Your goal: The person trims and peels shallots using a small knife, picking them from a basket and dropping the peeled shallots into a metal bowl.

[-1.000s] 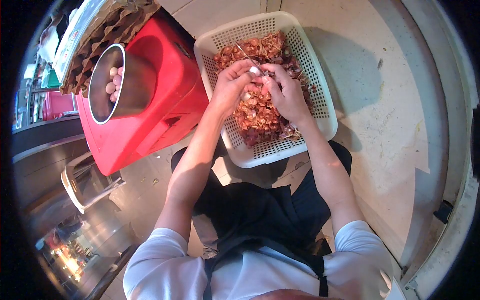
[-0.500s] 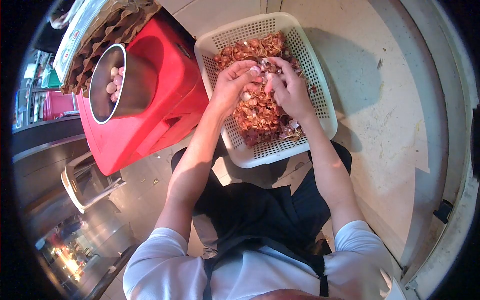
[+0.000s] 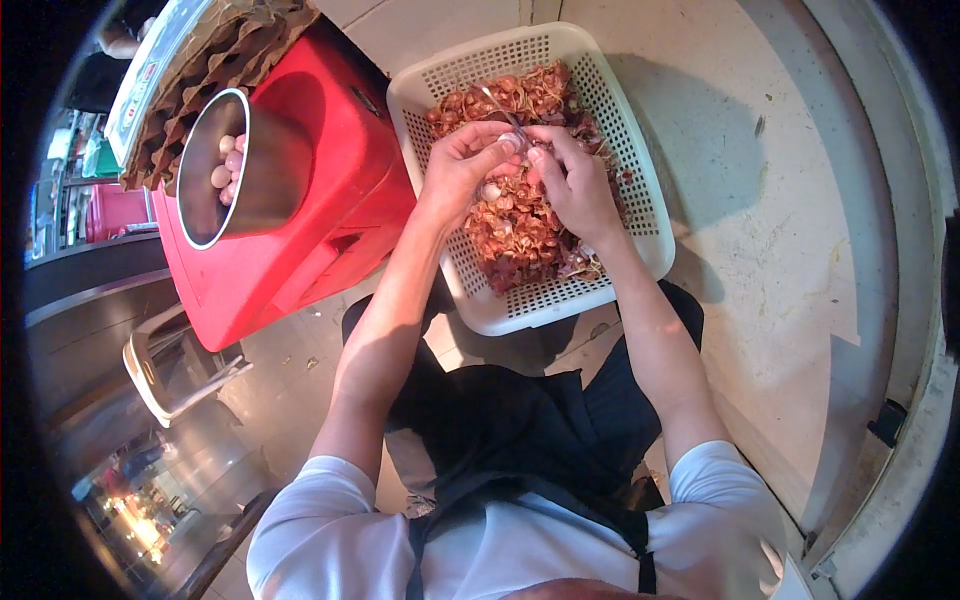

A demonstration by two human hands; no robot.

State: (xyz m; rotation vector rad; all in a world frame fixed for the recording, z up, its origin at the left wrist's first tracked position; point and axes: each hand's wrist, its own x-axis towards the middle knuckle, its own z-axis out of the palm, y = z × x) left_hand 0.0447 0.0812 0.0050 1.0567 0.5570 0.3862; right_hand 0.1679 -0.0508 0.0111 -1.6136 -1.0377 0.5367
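Observation:
Both of my hands meet over a white perforated basket (image 3: 655,235) of reddish-brown, papery-skinned shallots and skins (image 3: 510,235). My left hand (image 3: 465,168) is closed in a pinch around a small pale pink shallot (image 3: 511,142), mostly covered by the fingers. Against it, my right hand (image 3: 577,183) is closed on a thin, slender knife (image 3: 502,108) that points up and to the left. The fingertips of the two hands nearly touch. Below the left fingers lies a pale peeled bulb (image 3: 491,191) among the skins.
To the left, a steel pot (image 3: 275,170) holding several peeled pink bulbs (image 3: 229,175) lies tilted on a red plastic box (image 3: 370,190). Brown egg trays (image 3: 215,75) stand behind it. A pale wall-side surface (image 3: 760,250) borders the basket on the right.
The slender knife now shows clearly, sticking up and left between the hands. My right hand has turned slightly and come in nearer to the left, which stays almost in place.

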